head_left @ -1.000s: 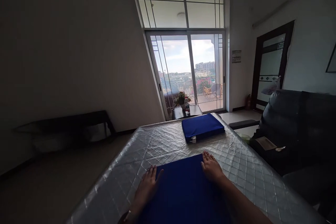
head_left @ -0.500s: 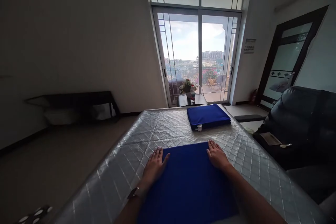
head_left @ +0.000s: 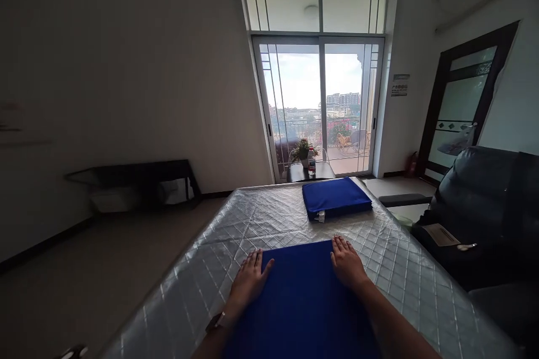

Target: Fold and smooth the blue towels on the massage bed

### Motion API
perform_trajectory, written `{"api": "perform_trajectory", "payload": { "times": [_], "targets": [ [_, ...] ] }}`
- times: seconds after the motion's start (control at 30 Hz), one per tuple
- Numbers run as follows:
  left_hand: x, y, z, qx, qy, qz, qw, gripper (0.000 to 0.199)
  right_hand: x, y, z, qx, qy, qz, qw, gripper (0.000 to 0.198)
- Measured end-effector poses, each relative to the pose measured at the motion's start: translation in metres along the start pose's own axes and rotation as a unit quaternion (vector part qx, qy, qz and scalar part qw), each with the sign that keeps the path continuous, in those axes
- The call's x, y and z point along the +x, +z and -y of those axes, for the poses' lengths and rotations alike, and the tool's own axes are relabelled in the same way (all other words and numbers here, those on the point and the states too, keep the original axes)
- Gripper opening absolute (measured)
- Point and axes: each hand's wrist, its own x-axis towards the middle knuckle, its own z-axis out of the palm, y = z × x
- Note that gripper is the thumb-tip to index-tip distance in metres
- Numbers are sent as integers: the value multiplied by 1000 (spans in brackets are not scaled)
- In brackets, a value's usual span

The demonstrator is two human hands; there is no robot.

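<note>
A flat blue folded cloth (head_left: 301,303) lies in front of me on a silver quilted cover (head_left: 202,269). My left hand (head_left: 250,277) rests along its far left corner, fingers stretched forward and thumb on the blue fabric. On the far right corner lies my right hand (head_left: 347,261), its fingers also extended and flat. Neither hand grips anything. Farther back on the cover is a second folded blue cloth (head_left: 337,197), stacked in layers, with a white tag (head_left: 321,216) at its near edge.
Beyond the covered surface stands a small dark table (head_left: 282,175) with a potted plant (head_left: 304,150) and a bottle (head_left: 311,162). A black leather chair (head_left: 467,196) is at the right. Along the left wall sits a low black rack (head_left: 143,168). Sliding glass doors (head_left: 322,101) are behind.
The view has tipped slightly upward, so the room appears lower in the picture. Both hands stay flat at the far corners of the near blue cloth.
</note>
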Motion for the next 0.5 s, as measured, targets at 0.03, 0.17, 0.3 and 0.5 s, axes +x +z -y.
{"api": "perform_trajectory", "payload": {
  "times": [0.03,0.17,0.3,0.5],
  "targets": [
    [0,0,1,9,19,-1,1000,73,0,1,2,8,-3,2,1000,66],
    [3,-12,-1,44,13,48,998,73,-2,7,5,38,11,22,999,69],
    [18,-29,-30,89,-58,54,993,91,-2,11,5,48,12,27,998,69],
    [29,-1,-166,-13,230,4,973,55,-2,16,1,44,-7,16,999,65]
  ]
}}
